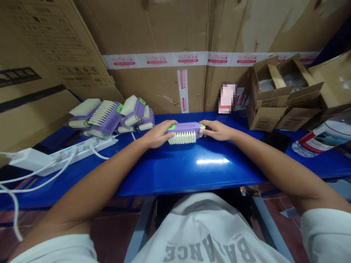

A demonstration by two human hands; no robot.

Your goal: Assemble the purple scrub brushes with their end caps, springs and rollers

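A purple brush (pixel 186 127) with cream comb-like teeth lies sideways just above or on the blue table, its teeth facing me. My left hand (pixel 159 134) grips its left end, beside a green patch, with the thumb along the front edge. At the opposite end, my right hand (pixel 216 130) pinches a pale tip with another green patch. Whether the brush rests on the tabletop or is slightly lifted, I cannot tell. Left of my left hand, several similar purple brushes (pixel 105 117) are heaped, teeth mostly upward.
A white power strip (pixel 82 150) with plugs and cables lies at the left of the blue table (pixel 175 171). Open cardboard boxes (pixel 267 117) stand at the back right, near a large plastic bottle (pixel 323 133). A cardboard wall (pixel 159 33) closes off the back.
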